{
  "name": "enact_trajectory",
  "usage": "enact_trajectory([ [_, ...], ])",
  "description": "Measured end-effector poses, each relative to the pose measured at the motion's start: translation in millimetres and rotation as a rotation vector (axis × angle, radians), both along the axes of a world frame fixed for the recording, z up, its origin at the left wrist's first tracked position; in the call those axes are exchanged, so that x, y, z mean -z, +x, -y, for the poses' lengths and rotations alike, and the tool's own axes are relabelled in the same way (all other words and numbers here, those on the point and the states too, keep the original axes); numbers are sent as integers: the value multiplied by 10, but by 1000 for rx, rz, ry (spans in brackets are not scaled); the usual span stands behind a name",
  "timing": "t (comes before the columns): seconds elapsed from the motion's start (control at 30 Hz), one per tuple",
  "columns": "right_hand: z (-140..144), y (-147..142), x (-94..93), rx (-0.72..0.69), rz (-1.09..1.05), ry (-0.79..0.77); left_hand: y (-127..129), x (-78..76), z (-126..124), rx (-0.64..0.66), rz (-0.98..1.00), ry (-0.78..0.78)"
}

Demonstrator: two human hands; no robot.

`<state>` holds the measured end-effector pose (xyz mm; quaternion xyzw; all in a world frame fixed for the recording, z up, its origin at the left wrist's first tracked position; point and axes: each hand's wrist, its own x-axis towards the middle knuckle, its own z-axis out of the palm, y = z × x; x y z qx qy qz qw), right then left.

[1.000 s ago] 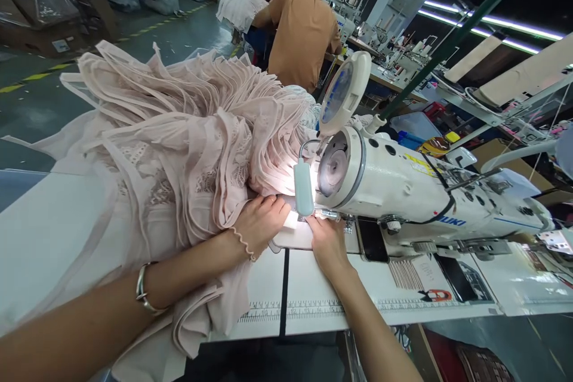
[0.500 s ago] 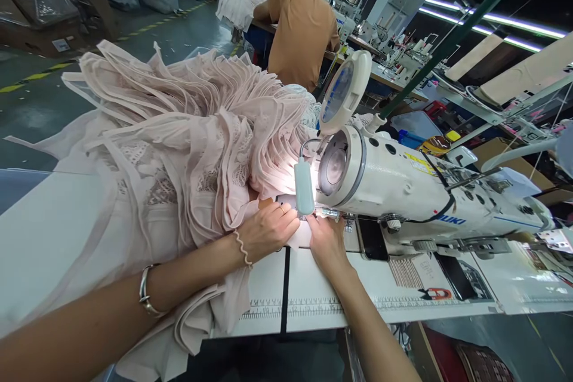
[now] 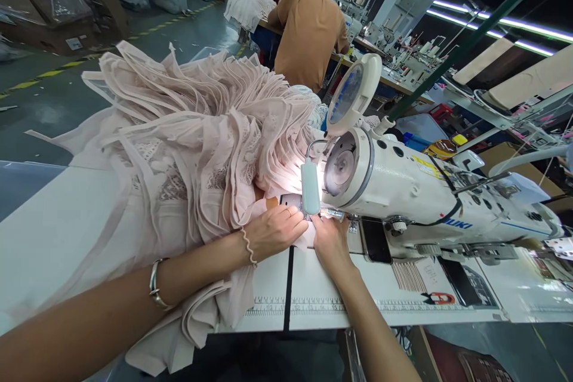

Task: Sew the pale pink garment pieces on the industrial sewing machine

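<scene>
in the head view, the left hand (image 3: 278, 230) is reaching in from the lower left, its fingers curling together and pinching a small piece of pale pink cloth (image 3: 305, 240) near the middle of the frame. the cloth is lying on the sewing machine's bed, partly hiding beneath the fingers. the right hand (image 3: 332, 242) is coming up from the lower right and resting just beside it, its fingertips disappearing under the machine's head, so i am not telling whether they are gripping or only pressing. a small lamp (image 3: 310, 188) is hanging above the fingertips and shining toward the pile. the white sewing machine (image 3: 403, 185) is stretching across the right half of the frame. a big pile of pale pink garments (image 3: 210, 86) is filling the left and middle, spilling over the table (image 3: 380, 286) toward the lower left. a silver bracelet (image 3: 155, 286) is circling the left wrist. red-handled snips (image 3: 441, 298) are lying at the lower right. a person in a tan shirt (image 3: 308, 36) is sitting at the top middle, back turned.
</scene>
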<state>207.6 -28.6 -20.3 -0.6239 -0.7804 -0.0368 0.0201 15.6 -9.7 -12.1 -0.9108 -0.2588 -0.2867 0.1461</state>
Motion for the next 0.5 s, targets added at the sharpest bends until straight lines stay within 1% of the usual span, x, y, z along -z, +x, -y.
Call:
enact_trajectory([
  [0.13,-12,3,-14,29,-28,-46,6,29,11,25,-35,-60],
  [0.2,-13,-1,-17,57,-18,-55,9,42,28,-16,-65,-154],
  [0.27,-15,-14,-20,74,2,-53,0,49,39,-58,-94,-284],
  [0.3,-19,-23,-22,70,11,-52,-12,51,36,-56,-100,-343],
  [0.37,-32,-42,-22,34,11,-55,-50,59,11,6,-99,-449],
  [0.43,-50,-46,-6,-30,-19,-55,-95,74,-37,102,-94,-536],
  [0.47,-61,-35,10,-58,-41,-47,-113,82,-63,138,-96,-569],
  [0.5,-73,-14,31,-71,-61,-25,-125,90,-86,148,-99,-584],
])
